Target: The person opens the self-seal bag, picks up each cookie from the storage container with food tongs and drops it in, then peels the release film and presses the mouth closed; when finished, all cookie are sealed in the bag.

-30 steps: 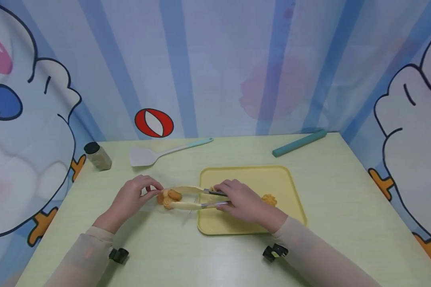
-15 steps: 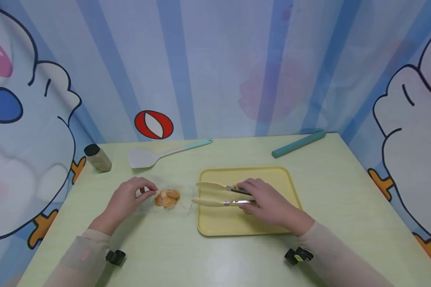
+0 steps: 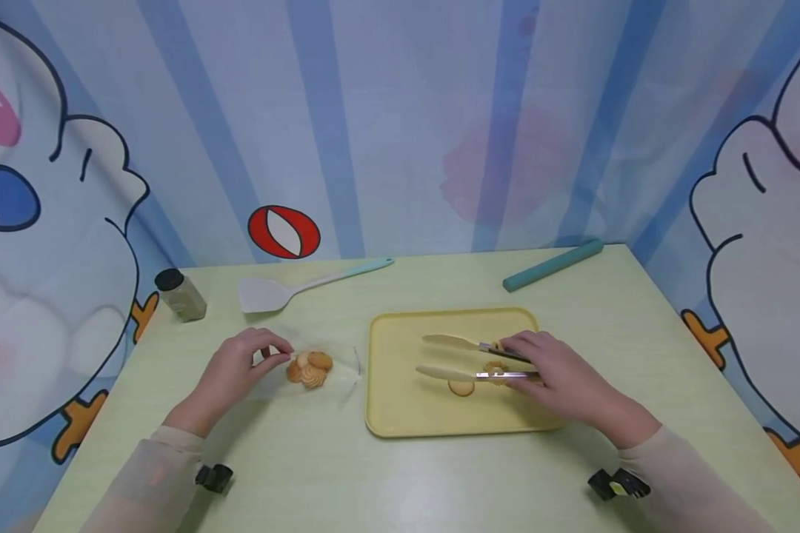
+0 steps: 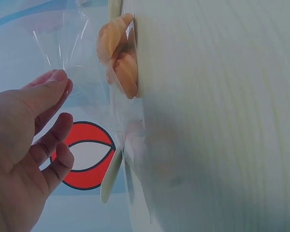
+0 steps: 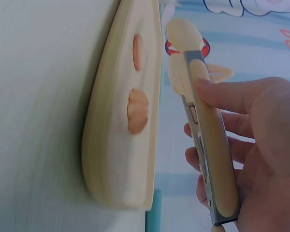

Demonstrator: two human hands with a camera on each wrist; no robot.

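In the head view my left hand [image 3: 243, 374] pinches the edge of a clear plastic bag [image 3: 347, 366] between thumb and fingertips. Several golden cookies [image 3: 313, 376] lie in the bag on the table. The left wrist view shows the film [image 4: 63, 58] stretched up to the pinch, the cookies [image 4: 121, 53] beside it. My right hand [image 3: 560, 374] grips a pair of tongs [image 3: 450, 372] over the yellow tray [image 3: 400, 411]. The tong heads stand apart, nothing seen between them. Under them on the tray lie a round cookie [image 3: 461, 389] and a ridged cookie [image 5: 137, 111].
A white spatula [image 3: 267, 295] with a pale blue handle lies behind the bag. A black-capped seasoning jar [image 3: 183, 296] stands at the back left. At the back right rests a teal rolling pin [image 3: 553, 265]. Printed curtain walls [image 3: 400, 148] border the table.
The right hand has drawn the tongs rightward from the bagged cookies to over the tray. A round cookie on the tray has come into view. The left hand keeps its pinch, nearly still.
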